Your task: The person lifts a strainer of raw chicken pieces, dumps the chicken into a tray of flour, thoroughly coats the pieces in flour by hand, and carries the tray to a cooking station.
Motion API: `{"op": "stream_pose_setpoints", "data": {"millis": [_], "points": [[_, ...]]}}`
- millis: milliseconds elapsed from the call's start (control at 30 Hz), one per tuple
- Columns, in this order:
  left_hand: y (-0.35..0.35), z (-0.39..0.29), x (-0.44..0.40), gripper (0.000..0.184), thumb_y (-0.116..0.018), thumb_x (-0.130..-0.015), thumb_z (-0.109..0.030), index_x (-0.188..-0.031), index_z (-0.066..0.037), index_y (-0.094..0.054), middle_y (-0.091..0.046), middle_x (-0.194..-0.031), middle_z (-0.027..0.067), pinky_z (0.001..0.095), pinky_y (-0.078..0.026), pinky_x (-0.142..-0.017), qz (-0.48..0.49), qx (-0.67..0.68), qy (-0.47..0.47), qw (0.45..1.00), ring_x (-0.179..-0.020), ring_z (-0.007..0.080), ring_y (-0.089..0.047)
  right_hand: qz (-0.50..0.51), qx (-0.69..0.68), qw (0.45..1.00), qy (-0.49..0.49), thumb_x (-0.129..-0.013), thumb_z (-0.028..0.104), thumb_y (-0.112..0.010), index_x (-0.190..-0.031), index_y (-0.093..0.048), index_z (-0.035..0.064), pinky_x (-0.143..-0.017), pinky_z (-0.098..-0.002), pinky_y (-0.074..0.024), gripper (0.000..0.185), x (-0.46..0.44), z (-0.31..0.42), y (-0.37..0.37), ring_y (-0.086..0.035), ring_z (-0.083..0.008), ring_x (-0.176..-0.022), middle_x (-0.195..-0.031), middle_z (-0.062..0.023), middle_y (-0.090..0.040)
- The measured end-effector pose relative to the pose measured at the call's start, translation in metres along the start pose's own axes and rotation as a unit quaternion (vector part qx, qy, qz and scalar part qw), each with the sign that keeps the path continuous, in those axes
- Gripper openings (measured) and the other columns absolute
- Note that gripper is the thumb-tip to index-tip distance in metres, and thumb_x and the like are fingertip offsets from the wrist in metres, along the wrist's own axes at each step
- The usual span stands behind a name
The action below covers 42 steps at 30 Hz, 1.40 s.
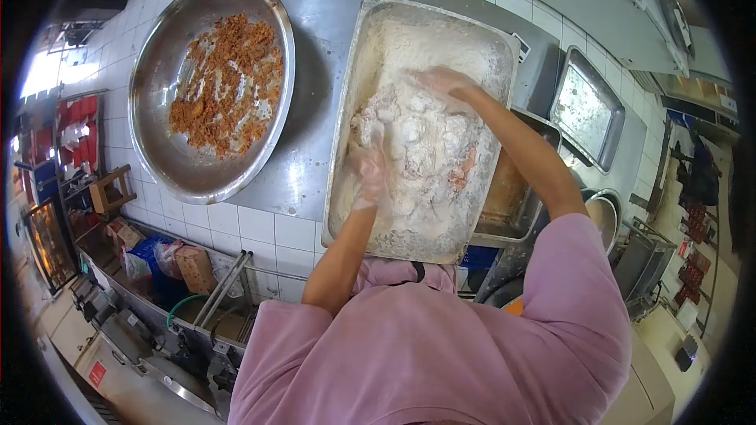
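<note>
Several flour-coated pieces (409, 134) are being held around the middle of the deep tray (409, 248). In the tray's left half, the gloved left hand (368, 167) is being laid against them; towards its far side, the right hand (442, 82) is being stretched over flour (425, 43). Whether anything is being pinched by either cannot be told. Left of the tray, brown crumbs (228, 79) are being held in a basin (153, 102).

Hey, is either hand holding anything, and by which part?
Can't tell: the left hand and right hand are over the tray of powdered pieces, but no grip shows clearly.
</note>
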<state>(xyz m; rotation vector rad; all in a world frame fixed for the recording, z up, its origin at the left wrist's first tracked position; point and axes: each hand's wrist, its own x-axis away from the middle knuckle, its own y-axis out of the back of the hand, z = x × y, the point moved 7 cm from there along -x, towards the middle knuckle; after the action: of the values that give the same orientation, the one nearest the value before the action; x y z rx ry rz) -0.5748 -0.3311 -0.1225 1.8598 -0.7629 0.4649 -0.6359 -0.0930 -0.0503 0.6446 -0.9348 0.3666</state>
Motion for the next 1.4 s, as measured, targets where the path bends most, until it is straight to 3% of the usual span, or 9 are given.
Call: {"op": "stream_pose_setpoints", "data": {"millis": [167,267,467,633,800,967,1100,1300,1400], "points": [[0.032,-0.055,-0.017,0.060,-0.054,-0.095,-0.032,-0.142,-0.004,-0.032,-0.049,-0.135,0.0177,0.0353,-0.040,-0.101,0.155,0.621,-0.001,0.768,-0.121,0.0290,-0.050,0.064,-0.314,0.946,-0.048,-0.094,0.052,-0.047,-0.144,-0.037,0.0105,-0.101,-0.0375,-0.0444,0.066,0.002,0.009,-0.029,-0.050,-0.0347,-0.121,-0.137,-0.0146,-0.050],[0.048,-0.087,-0.018,0.055,-0.052,-0.096,-0.033,-0.140,-0.004,-0.035,-0.051,-0.133,0.0185,0.0358,-0.040,-0.101,0.233,0.709,-0.007,0.665,-0.120,0.0296,-0.051,0.107,-0.475,0.873,0.019,-0.093,0.050,-0.048,-0.143,-0.039,0.0100,-0.102,-0.0368,-0.0437,0.065,-0.012,0.001,-0.042,-0.051,-0.0333,-0.121,-0.136,-0.0140,-0.051],[0.065,-0.106,-0.007,0.048,-0.048,-0.097,-0.034,-0.134,-0.004,-0.042,-0.054,-0.129,0.0201,0.0366,-0.040,-0.101,0.214,0.675,-0.038,0.705,-0.119,0.0308,-0.052,0.086,-0.472,0.869,0.121,-0.093,0.048,-0.051,-0.140,-0.042,0.0092,-0.103,-0.0353,-0.0423,0.062,0.029,-0.004,-0.021,-0.052,-0.0307,-0.121,-0.134,-0.0130,-0.054],[0.110,-0.080,0.025,0.044,-0.044,-0.099,-0.034,-0.129,-0.003,-0.048,-0.056,-0.125,0.0214,0.0374,-0.040,-0.101,-0.021,0.281,-0.174,0.943,-0.119,0.0318,-0.052,-0.113,-0.033,0.970,0.211,-0.094,0.047,-0.049,-0.133,-0.048,0.0018,-0.104,-0.0398,-0.0411,0.060,0.084,0.014,0.017,-0.053,-0.0317,-0.118,-0.130,-0.0174,-0.055],[0.111,-0.054,0.073,0.045,-0.052,-0.095,-0.041,-0.108,0.002,-0.060,-0.062,-0.109,0.0242,0.0433,-0.046,-0.086,-0.093,0.094,0.074,0.988,-0.102,0.0358,-0.060,-0.189,0.013,0.982,0.025,-0.091,0.059,-0.042,-0.127,-0.052,-0.0057,-0.104,-0.0443,-0.0388,0.075,0.057,-0.006,0.053,-0.052,-0.0373,-0.119,-0.129,-0.0277,-0.052],[-0.018,0.036,0.044,0.061,-0.050,-0.092,-0.053,-0.109,0.004,-0.060,-0.061,-0.110,0.0243,0.0434,-0.043,-0.089,-0.094,0.063,-0.004,0.994,-0.103,0.0330,-0.059,-0.272,0.178,0.946,0.003,-0.092,0.059,-0.037,-0.117,-0.055,-0.0139,-0.103,-0.0463,-0.0380,0.079,-0.018,-0.062,0.026,-0.052,-0.0422,-0.119,-0.127,-0.0291,-0.054],[-0.017,0.039,0.040,0.073,-0.047,-0.091,-0.059,-0.119,0.007,-0.057,-0.060,-0.119,0.0230,0.0410,-0.040,-0.095,-0.024,0.326,0.013,0.945,-0.112,0.0350,-0.055,-0.111,0.175,0.977,-0.048,-0.090,0.061,-0.035,-0.117,-0.059,-0.0080,-0.104,-0.0445,-0.0374,0.078,0.000,-0.049,0.005,-0.052,-0.0418,-0.119,-0.128,-0.0281,-0.053],[0.000,0.016,0.036,0.072,-0.050,-0.091,-0.056,-0.124,0.007,-0.055,-0.058,-0.123,0.0228,0.0412,-0.045,-0.093,0.108,0.299,0.107,0.942,-0.115,0.0349,-0.055,-0.074,0.176,0.982,0.010,-0.093,0.052,-0.039,-0.112,-0.063,-0.0032,-0.099,-0.0406,-0.0417,0.064,0.006,-0.031,-0.010,-0.058,-0.0362,-0.113,-0.119,-0.0244,-0.061],[-0.023,-0.005,0.034,0.061,-0.052,-0.092,-0.048,-0.125,0.003,-0.055,-0.058,-0.125,0.0215,0.0410,-0.051,-0.090,0.239,0.581,0.155,0.762,-0.114,0.0305,-0.058,0.031,0.039,0.997,-0.052,-0.093,0.049,-0.041,-0.115,-0.062,-0.0019,-0.100,-0.0407,-0.0411,0.059,0.013,-0.026,-0.006,-0.058,-0.0343,-0.113,-0.120,-0.0224,-0.061]]}}
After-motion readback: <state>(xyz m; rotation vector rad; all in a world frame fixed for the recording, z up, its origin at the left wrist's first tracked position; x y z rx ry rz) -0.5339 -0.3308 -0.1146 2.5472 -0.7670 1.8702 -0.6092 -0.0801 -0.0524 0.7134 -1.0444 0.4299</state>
